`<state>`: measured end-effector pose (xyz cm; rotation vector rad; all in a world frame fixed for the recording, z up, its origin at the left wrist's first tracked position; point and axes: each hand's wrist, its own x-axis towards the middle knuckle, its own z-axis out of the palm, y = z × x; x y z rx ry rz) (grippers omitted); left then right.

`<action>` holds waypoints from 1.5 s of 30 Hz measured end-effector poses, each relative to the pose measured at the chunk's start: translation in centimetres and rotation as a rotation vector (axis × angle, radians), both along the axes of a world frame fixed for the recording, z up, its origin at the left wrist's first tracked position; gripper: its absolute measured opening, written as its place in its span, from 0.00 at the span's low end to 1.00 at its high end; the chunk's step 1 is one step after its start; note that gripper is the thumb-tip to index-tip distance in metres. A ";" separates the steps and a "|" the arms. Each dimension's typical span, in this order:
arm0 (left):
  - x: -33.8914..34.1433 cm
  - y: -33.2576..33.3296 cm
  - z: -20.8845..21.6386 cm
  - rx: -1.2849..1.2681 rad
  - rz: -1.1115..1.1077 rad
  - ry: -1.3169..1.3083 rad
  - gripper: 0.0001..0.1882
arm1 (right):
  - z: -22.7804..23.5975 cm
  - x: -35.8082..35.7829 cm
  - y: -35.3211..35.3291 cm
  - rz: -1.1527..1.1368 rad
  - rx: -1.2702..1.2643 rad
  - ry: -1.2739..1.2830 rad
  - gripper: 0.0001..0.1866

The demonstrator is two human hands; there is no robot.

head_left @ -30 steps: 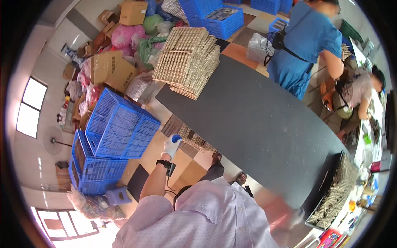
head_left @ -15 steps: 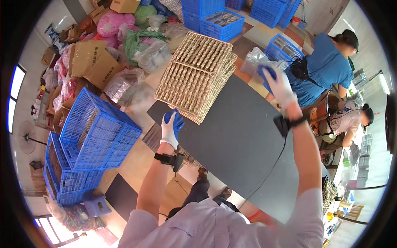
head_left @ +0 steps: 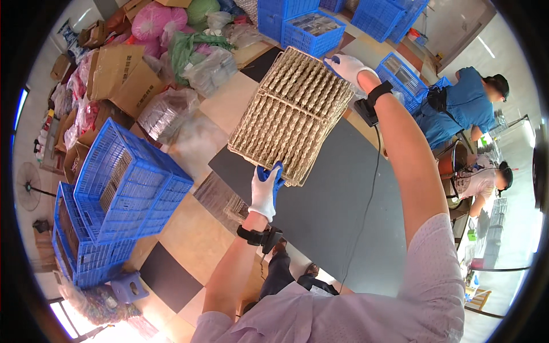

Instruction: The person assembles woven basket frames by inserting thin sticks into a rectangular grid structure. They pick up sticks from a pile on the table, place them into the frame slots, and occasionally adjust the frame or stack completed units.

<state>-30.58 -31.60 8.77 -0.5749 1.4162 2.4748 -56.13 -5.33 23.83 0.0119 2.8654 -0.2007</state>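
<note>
The stack of woven panels (head_left: 291, 108) sits at the dark table's (head_left: 337, 211) far left end; bare tabletop extends to its right. Left hand (head_left: 264, 191) meets the near edge, right hand (head_left: 350, 70) the far right corner; closure of the 2 cannot be determined.

The counter (head_left: 326, 228) is dark gray and flat. A pile of tan, bumpy woven mats (head_left: 291, 114) sits at its far left end. The floor (head_left: 189, 240) has big tan, black, gray and brown patches. Blue crates (head_left: 137, 191) and a little blue stool (head_left: 128, 287) stand on it at the left. More crates (head_left: 315, 39) stand past the counter.
</note>
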 end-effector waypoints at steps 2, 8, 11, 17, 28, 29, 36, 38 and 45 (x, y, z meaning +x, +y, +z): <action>-0.1 0.0 0.0 0.029 0.029 0.016 0.19 | 0.5 -0.1 -0.1 0.039 0.039 0.034 0.33; -0.5 -0.1 -1.2 0.002 0.055 -0.024 0.28 | 3.8 1.4 0.3 0.047 -0.102 -0.130 0.44; -0.3 0.0 -1.7 0.030 0.075 -0.020 0.28 | 4.0 1.9 0.6 -0.011 -0.158 -0.165 0.42; -0.3 0.1 -1.6 -0.021 0.090 -0.026 0.28 | 3.7 3.3 0.3 -0.132 -0.573 -0.074 0.33; -0.5 0.4 -2.4 -0.086 0.146 0.127 0.31 | 2.6 6.1 2.4 0.012 -0.318 0.481 0.27; -0.5 0.4 -2.5 -0.090 0.154 0.149 0.31 | 3.0 5.9 1.9 -0.003 -0.223 0.456 0.28; 0.2 0.9 -1.9 -0.165 0.157 0.120 0.33 | 6.5 7.5 -1.1 -0.010 -0.336 0.530 0.36; 0.5 0.3 -2.1 -0.078 0.184 0.109 0.33 | 8.0 8.9 -1.6 0.051 -0.488 0.435 0.32; 3.0 -1.0 -1.0 0.085 0.183 0.156 0.31 | 9.3 14.9 0.3 0.295 -0.795 0.467 0.17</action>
